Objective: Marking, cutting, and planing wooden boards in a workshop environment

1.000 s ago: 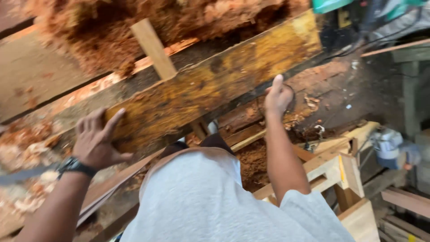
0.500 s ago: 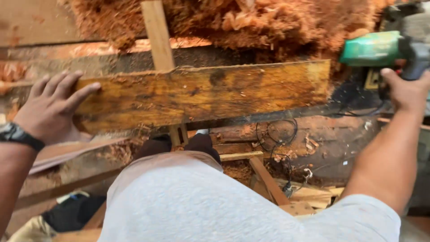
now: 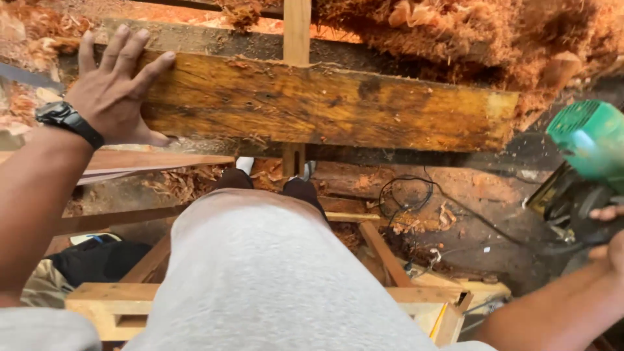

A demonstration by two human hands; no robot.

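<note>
A long yellowish wooden plank lies across the view on a workbench. My left hand, with a black watch on the wrist, rests flat on the plank's left end, fingers spread. At the right edge my right hand grips the handle of a green and black power tool, held off the plank's right end and lower. A black cord runs from the tool across the floor.
A heap of reddish wood shavings is piled behind the plank. A thin upright batten crosses the plank's back. Pale timber frames and offcuts lie on the floor below, beside a dark bag.
My right hand went from the plank's right end to the green tool and has drawn it down and nearer. The left hand stays on the plank, and the view has tilted down.
</note>
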